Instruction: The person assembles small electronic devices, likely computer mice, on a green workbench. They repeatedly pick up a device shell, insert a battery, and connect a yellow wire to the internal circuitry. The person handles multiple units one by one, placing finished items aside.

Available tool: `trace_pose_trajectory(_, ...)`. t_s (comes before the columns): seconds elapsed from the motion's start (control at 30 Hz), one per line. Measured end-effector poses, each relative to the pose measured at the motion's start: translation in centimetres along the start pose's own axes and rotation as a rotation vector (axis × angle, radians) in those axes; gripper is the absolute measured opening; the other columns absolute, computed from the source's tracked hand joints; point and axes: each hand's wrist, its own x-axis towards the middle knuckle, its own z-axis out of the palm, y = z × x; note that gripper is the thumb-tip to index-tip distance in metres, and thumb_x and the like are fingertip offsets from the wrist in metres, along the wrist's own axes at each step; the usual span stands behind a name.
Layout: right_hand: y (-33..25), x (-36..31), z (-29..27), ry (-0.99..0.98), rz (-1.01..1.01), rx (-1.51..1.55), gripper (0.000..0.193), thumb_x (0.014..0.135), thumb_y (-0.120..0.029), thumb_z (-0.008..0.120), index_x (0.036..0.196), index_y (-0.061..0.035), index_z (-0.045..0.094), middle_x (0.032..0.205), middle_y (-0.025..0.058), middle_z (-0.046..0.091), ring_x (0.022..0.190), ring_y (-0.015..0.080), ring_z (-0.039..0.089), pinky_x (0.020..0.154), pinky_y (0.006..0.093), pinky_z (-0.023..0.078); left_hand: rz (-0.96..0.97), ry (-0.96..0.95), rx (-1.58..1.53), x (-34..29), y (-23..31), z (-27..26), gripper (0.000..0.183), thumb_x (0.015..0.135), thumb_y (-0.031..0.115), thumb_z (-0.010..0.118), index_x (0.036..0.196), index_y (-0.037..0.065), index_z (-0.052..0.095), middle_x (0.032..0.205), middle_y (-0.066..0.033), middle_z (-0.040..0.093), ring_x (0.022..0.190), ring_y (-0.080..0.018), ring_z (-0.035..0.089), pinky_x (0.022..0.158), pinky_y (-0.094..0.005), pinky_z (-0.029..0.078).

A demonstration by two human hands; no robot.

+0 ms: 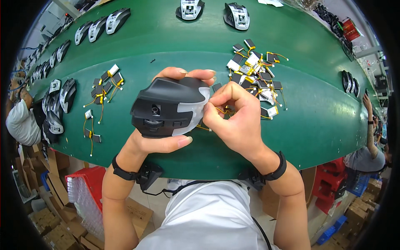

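A black computer mouse (160, 110) with a light grey shell piece at one end is lifted above the green table. My left hand (160, 143) is closed around it, thumb along the near side and fingertips over the far side. At the mouse's right end, my right hand (237, 116) is closed in a pinch, thumb and index finger together. Thin yellow battery wires (223, 110) show at those fingertips; their far ends are hidden by the hand. Just beyond it lies a heap of small battery packs (254, 62) with yellow wires.
A smaller group of battery packs (106, 83) lies on the green table (308, 133) at the left. Mouse shells stand along the far side (118, 21) and in a left stack (54, 112). Below are a red crate (91, 183) and cardboard boxes. Other people sit at both sides.
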Motion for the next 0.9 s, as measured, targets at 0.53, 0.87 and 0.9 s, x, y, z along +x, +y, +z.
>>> trace_pose_trajectory(0.53,-0.7,1.0,-1.8,-0.187,0.415,0.302,0.027,0.082,-0.01,0.077,0.097,0.0044,0.06,0.084,0.0055,0.067,0.07,0.0052,0.061,0.063,0.0212,0.052,-0.034,0.122,-0.173,-0.2,0.4,0.8,0.092,0.065,0.005,0.073,0.146,0.016,0.031,0.145,-0.0241,0.042,0.136,-0.0357,0.042,0.111,-0.0466,0.038)
trace_pose_trajectory(0.87,-0.2,0.9,-1.8,-0.228,0.445,0.284,0.023,0.081,-0.01,0.075,0.093,0.0048,0.062,0.085,0.0081,0.07,0.074,0.0075,0.066,0.068,0.0213,0.055,-0.065,0.121,-0.142,-0.3,0.1,0.7,0.092,0.064,0.009,0.073,0.147,0.011,0.032,0.144,-0.0241,0.044,0.135,-0.0352,0.045,0.11,-0.0451,0.04)
trace_pose_trajectory(0.9,-0.2,1.0,-1.8,-0.228,0.449,0.274,0.022,0.081,-0.009,0.075,0.092,0.0046,0.062,0.085,0.0081,0.07,0.074,0.0074,0.066,0.068,0.021,0.054,-0.084,0.131,-0.136,-0.4,0.2,0.8,0.092,0.064,0.009,0.073,0.147,0.011,0.032,0.144,-0.024,0.044,0.134,-0.0348,0.045,0.11,-0.0446,0.04)
